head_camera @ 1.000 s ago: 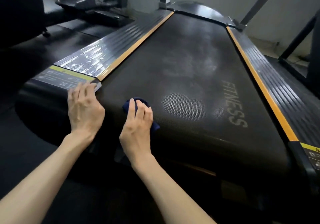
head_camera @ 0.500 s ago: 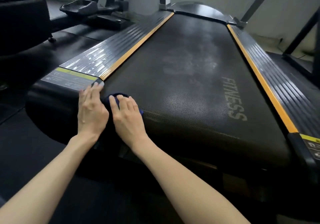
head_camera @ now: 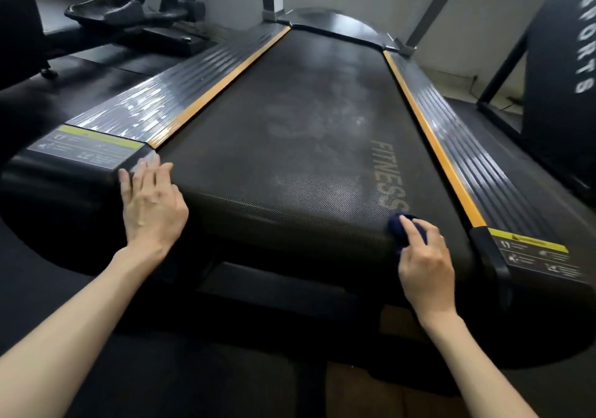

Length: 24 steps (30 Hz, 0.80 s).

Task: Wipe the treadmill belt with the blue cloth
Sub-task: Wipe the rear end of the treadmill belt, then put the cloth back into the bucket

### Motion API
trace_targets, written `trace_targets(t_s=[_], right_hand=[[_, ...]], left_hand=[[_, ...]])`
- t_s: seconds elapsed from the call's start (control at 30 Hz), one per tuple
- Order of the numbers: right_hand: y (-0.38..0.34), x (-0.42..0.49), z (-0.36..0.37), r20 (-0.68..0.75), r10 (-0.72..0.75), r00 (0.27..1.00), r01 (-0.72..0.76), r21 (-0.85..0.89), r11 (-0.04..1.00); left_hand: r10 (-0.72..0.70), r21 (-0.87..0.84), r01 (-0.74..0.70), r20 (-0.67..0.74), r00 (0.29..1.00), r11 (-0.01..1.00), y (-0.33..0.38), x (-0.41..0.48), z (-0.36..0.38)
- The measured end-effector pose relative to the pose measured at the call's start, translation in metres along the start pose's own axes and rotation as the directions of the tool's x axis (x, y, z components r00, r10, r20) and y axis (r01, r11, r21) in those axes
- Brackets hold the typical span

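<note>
The blue cloth (head_camera: 404,225) lies bunched at the near right corner of the treadmill belt (head_camera: 290,143), the right hand (head_camera: 425,262) curling its grip round it. Soft and light, it probably handles best wadded under the palm. The left hand (head_camera: 151,201) rests flat, fingers straight, at the belt's near left corner.

The black treadmill belt (head_camera: 290,146) looks matt and finely dimpled; the ribbed side rails (head_camera: 167,101) shine glossy; the dark blue cloth (head_camera: 404,229) looks soft.
</note>
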State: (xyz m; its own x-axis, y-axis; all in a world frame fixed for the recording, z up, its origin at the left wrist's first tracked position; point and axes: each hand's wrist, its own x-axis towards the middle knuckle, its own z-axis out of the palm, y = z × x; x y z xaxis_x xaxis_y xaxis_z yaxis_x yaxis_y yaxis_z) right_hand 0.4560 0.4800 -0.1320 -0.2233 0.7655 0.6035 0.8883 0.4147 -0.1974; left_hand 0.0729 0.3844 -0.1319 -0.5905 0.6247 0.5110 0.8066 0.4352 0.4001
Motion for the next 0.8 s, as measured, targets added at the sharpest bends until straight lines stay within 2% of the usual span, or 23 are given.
trace_targets(t_s=[0.1,0.2,0.27,0.33,0.43,0.53,0.6,0.63,0.7,0.77,0.8], right_hand=[[0.024,0.001,-0.012,-0.017,0.135,0.991,-0.134,0.037,0.990],[0.021,0.002,-0.011,-0.068,0.319,0.945,-0.310,0.122,0.943],[-0.001,0.002,-0.001,-0.133,0.356,0.925,-0.331,0.181,0.926],[-0.040,0.001,0.015,-0.130,0.237,0.963,-0.201,0.238,0.950],[-0.127,0.002,0.046,-0.010,-0.004,1.000,0.007,0.331,0.944],[-0.221,0.017,0.073,0.087,-0.167,0.982,0.119,0.404,0.907],[-0.268,0.031,0.080,0.200,-0.270,0.942,0.142,0.494,0.858],[-0.285,0.038,0.079,0.269,-0.299,0.915,0.103,0.561,0.821],[-0.308,0.049,0.069,0.410,-0.245,0.878,-0.136,0.707,0.694],[-0.316,0.063,0.047,0.562,-0.100,0.821,-0.434,0.729,0.530],[-0.312,0.065,0.039,0.589,-0.048,0.807,-0.500,0.724,0.475]], left_hand=[[-0.032,0.009,0.032,0.026,0.999,0.999,-0.001,0.003,-0.004],[-0.050,0.007,0.050,0.048,0.998,0.999,-0.005,0.007,-0.007],[-0.055,0.023,0.054,0.040,0.998,0.998,-0.008,0.011,-0.007],[-0.051,0.023,0.050,0.027,0.998,0.998,-0.007,0.014,-0.005],[-0.029,0.010,0.028,0.013,1.000,1.000,0.004,0.013,0.001],[0.014,0.064,-0.016,0.025,1.000,0.998,0.009,0.013,0.011],[0.065,0.140,-0.069,0.035,0.997,0.988,0.002,0.023,0.008],[0.073,0.161,-0.080,0.044,0.996,0.984,-0.002,0.032,0.002],[0.065,0.125,-0.073,0.065,0.996,0.989,-0.008,0.045,-0.016],[0.069,-0.015,-0.068,0.104,0.992,0.998,-0.007,0.050,-0.043],[0.074,-0.142,-0.058,0.109,0.991,0.988,-0.001,0.046,-0.051]])
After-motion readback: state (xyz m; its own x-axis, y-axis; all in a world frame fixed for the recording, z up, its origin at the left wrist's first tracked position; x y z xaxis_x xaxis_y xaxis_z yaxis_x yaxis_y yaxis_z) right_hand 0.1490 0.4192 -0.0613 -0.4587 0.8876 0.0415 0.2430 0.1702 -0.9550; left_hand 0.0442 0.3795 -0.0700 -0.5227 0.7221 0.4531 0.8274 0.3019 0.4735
